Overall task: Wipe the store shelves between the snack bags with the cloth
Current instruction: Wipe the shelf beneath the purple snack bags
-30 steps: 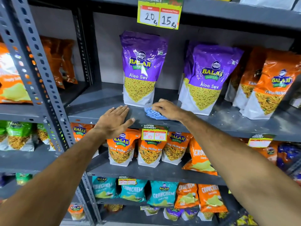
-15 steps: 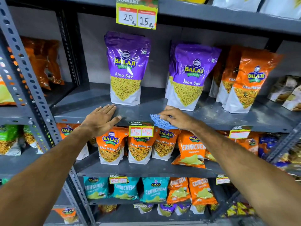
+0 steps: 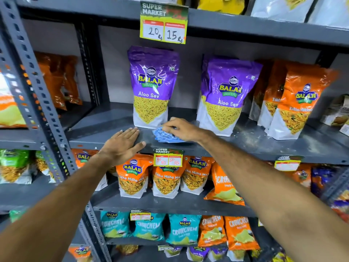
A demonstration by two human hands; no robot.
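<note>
Blue cloth (image 3: 166,136) bunched under my right hand (image 3: 181,129), fingers curled on it, on the grey shelf (image 3: 245,142) between two purple Aloo Sev bags (image 3: 152,87). Left hand (image 3: 122,143) flat, fingers straight, pressing the shelf's front edge.

the cloth (image 3: 164,134) near the front edge of the grey shelf (image 3: 245,146) is blue with a white check pattern; the two aloo sev bags (image 3: 152,86) toward the shelf's back edge are purple on top, white at the base, with a yellow panel of sev; the bags (image 3: 298,103) toward the shelf's right end are orange over white; the price tag (image 3: 164,25) on the upper shelf's front edge is yellow and dark green with white boxes; lower shelves carry orange bags (image 3: 133,176) and teal bags (image 3: 184,228); the slotted upright (image 3: 37,103) is grey
</note>
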